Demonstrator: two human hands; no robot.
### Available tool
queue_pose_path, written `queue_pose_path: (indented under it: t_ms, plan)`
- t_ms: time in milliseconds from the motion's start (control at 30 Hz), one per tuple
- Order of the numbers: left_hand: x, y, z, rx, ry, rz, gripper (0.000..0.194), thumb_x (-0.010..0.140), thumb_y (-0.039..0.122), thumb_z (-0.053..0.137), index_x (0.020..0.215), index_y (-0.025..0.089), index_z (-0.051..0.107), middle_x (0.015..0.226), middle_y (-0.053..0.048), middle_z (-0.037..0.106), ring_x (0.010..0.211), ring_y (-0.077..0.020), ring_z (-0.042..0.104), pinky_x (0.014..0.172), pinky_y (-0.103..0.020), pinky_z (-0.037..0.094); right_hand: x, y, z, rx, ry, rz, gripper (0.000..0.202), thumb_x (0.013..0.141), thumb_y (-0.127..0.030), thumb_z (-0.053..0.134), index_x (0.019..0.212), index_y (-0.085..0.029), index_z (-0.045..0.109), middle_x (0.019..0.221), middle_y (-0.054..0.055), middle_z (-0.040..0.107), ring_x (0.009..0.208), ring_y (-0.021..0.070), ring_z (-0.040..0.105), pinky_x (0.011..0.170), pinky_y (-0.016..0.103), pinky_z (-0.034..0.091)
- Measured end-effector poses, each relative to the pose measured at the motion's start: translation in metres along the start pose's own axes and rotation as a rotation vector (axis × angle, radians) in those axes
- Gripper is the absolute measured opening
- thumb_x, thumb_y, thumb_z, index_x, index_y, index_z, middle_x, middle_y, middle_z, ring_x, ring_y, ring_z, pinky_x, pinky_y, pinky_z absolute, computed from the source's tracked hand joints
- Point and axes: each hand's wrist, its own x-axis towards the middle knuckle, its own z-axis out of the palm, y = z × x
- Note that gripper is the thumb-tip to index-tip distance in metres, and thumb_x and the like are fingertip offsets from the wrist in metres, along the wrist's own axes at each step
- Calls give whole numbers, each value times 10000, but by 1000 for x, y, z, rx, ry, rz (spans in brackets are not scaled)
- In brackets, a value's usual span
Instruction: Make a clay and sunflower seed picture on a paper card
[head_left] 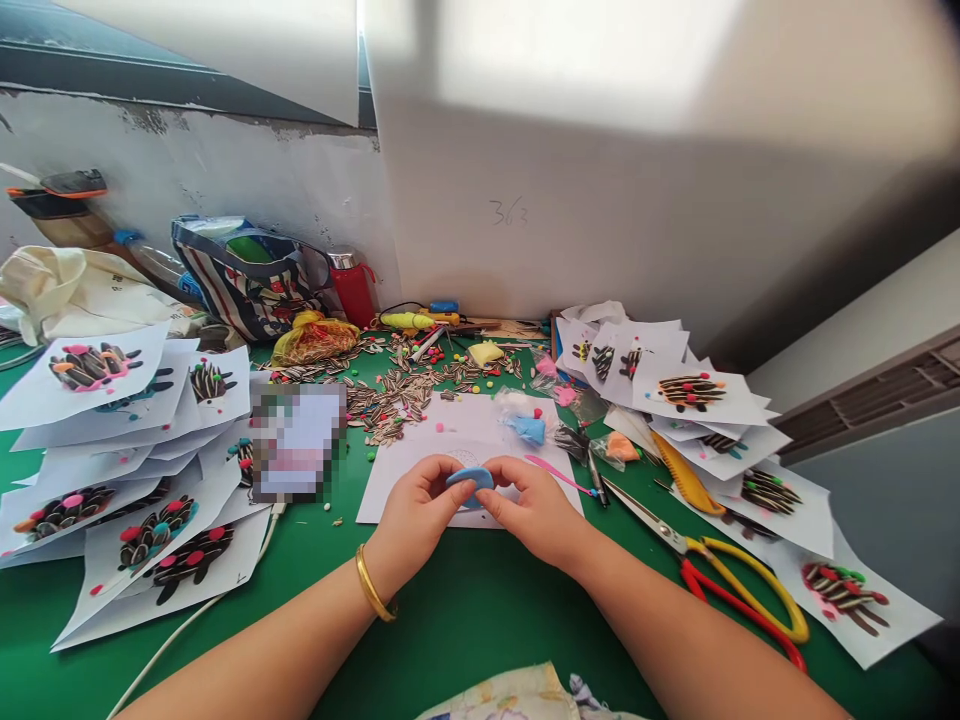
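Note:
A flattened blue piece of clay (469, 478) is pinched between both hands above a white sheet of paper (397, 472). My left hand (421, 505), with a gold bangle at the wrist, holds its left side between thumb and fingers. On its right side, my right hand (529, 502) grips the same piece. Part of a faint drawing shows on the paper behind the fingers. Beyond the hands lie a bag of blue clay (529, 430), a pink tool (553, 472) and a black pen (598, 478).
Decorated paper sheets are stacked at left (135, 460) and right (720, 440). Scissors (675, 538) with red and yellow handles lie right, beside a yellow cutter (686, 475). Sunflower seeds (397, 395) are scattered behind. A phone (298, 440), striped bag (251, 280) and red bottle (352, 290) stand left.

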Motion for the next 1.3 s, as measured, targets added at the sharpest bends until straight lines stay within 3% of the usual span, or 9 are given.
queue_pose_path:
  t_ms: [100, 200, 300, 500, 667, 867, 1000, 1200, 1300]
  plan:
    - [0, -3, -1, 57, 9, 51, 301, 772, 380, 692, 1003, 192, 644, 967, -45, 668, 876, -181, 615, 785, -296, 495, 1, -1, 1, -11, 4, 2, 130, 877, -261, 542, 920, -221, 658, 853, -8, 652, 801, 143, 570, 690, 242, 427]
    - [-1, -1, -1, 152, -8, 81, 229, 814, 393, 644, 878, 176, 674, 863, -42, 657, 806, -172, 592, 738, -282, 481, 2, 0, 0, -54, -5, -3, 105, 850, -237, 554, 861, -210, 656, 799, -12, 637, 756, 139, 558, 634, 231, 408]
    - [-1, 3, -1, 101, -17, 29, 252, 836, 418, 610, 835, 170, 659, 780, -24, 647, 736, -159, 580, 684, -268, 480, 2, 1, 0, -70, 23, -33, 111, 859, -255, 547, 854, -203, 645, 805, -8, 625, 769, 142, 552, 651, 236, 407]
    - [0, 1, 1, 37, -15, -14, 314, 767, 381, 692, 1006, 179, 655, 987, -53, 681, 856, -186, 622, 761, -297, 506, 1, 0, -1, -18, 28, -19, 118, 884, -256, 519, 901, -215, 628, 834, -14, 635, 779, 137, 560, 656, 232, 415]
    - [0, 0, 1, 32, -25, 0, 209, 786, 375, 676, 844, 176, 647, 784, -9, 645, 737, -151, 596, 692, -268, 505, 1, -1, -1, 6, 11, -4, 83, 851, -250, 576, 905, -215, 628, 853, -12, 653, 806, 145, 582, 646, 226, 424]
    - [-1, -2, 0, 88, 26, 90, 296, 785, 351, 685, 1046, 212, 668, 1048, -58, 666, 962, -199, 622, 793, -299, 515, 1, -1, -1, 29, -40, 0, 135, 877, -249, 550, 931, -216, 670, 883, -9, 693, 807, 140, 606, 675, 232, 435]
    - [0, 1, -2, 167, -1, 135, 168, 816, 342, 645, 838, 195, 722, 856, -47, 683, 826, -183, 633, 758, -295, 504, 0, 0, 0, -26, -17, 2, 118, 865, -265, 569, 890, -210, 671, 826, -12, 674, 764, 138, 587, 643, 228, 421]
    - [-1, 2, -1, 128, 41, 95, 276, 787, 348, 668, 1019, 208, 721, 1039, -67, 698, 939, -208, 635, 808, -318, 518, 1, 2, 0, -6, 38, -25, 150, 883, -291, 547, 923, -207, 665, 848, 5, 666, 794, 152, 584, 688, 248, 440]
    - [-1, 2, 0, 135, 31, 53, 218, 779, 362, 677, 888, 178, 716, 876, -52, 705, 803, -186, 631, 726, -295, 517, 1, 1, 0, -9, 39, -31, 142, 872, -294, 559, 917, -204, 659, 847, 11, 660, 804, 158, 579, 696, 255, 444]
